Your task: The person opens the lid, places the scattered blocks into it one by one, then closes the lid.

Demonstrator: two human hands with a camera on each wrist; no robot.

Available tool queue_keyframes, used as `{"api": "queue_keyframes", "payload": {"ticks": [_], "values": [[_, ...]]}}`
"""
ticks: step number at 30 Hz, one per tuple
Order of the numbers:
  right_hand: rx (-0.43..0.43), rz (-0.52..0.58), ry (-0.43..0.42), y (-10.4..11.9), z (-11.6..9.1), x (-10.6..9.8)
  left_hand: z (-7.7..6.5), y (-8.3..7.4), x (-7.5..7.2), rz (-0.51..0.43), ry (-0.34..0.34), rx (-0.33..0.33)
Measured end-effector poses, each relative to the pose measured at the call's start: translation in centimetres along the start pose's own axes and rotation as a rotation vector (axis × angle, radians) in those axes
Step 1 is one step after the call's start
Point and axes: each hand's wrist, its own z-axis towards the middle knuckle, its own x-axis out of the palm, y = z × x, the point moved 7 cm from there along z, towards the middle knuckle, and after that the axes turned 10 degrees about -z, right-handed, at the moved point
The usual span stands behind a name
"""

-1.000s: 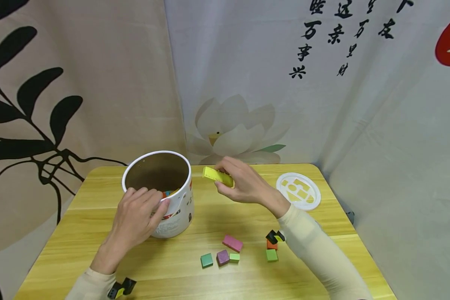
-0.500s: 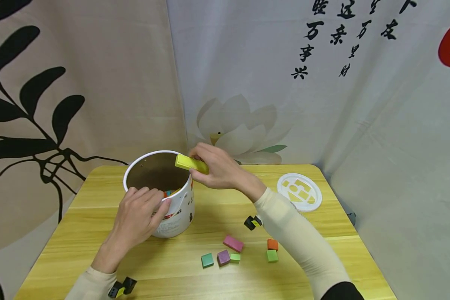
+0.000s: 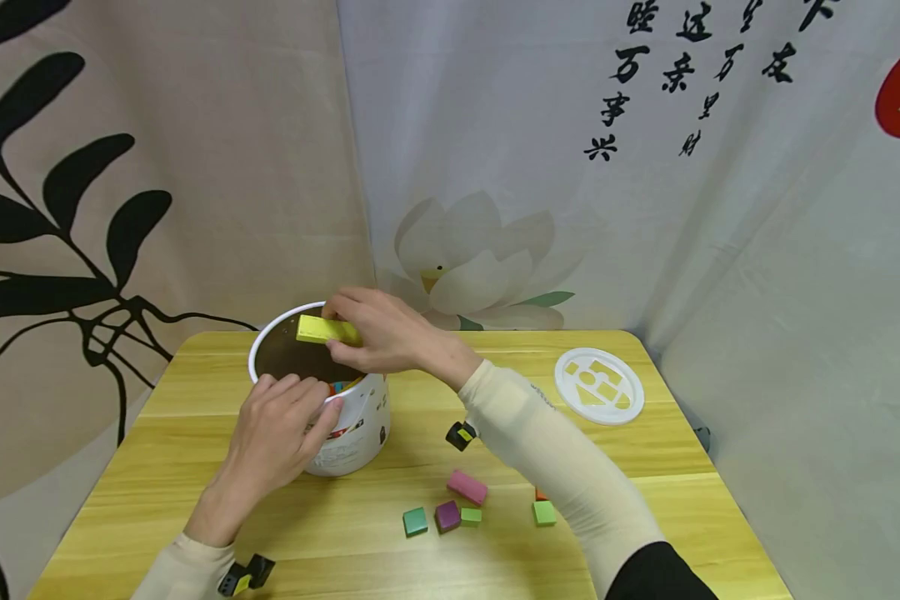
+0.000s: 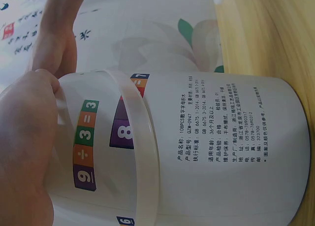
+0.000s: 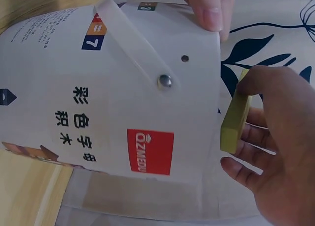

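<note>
My right hand pinches a long yellow block over the mouth of a white printed bucket. In the right wrist view the yellow block shows between thumb and fingers, just beyond the rim. With fingers hooked over the near rim, my left hand grips the bucket, thumb on the outside. A few colored pieces show inside, the rest hidden by the hands and wall. The left wrist view shows the bucket's side with its strap handle and printed text.
On the wooden table lie a pink block, a teal block, a purple block and green blocks. An orange block is partly behind the right sleeve. A white cut-out disc lies back right.
My right hand has carried the yellow block leftward from beside the bucket to above its opening. The left hand has kept its grip on the rim.
</note>
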Motion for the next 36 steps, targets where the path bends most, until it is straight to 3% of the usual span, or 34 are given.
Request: {"api": "queue_keyframes", "payload": {"ticks": [13,21,28,36], "values": [[-0.013,-0.106,0.082,0.7,1.6,2.3,0.0,0.0,-0.1,0.003,-0.004,0.003],[-0.049,-0.098,0.044,1.3,1.8,2.5,-0.1,0.0,-0.1,0.005,0.005,0.002],[-0.030,-0.148,0.072,1.4,1.4,2.8,0.0,-0.1,0.0,0.013,0.000,0.007],[-0.034,-0.161,0.049,1.1,0.7,2.9,0.0,-0.1,0.0,0.014,-0.005,0.008]]}}
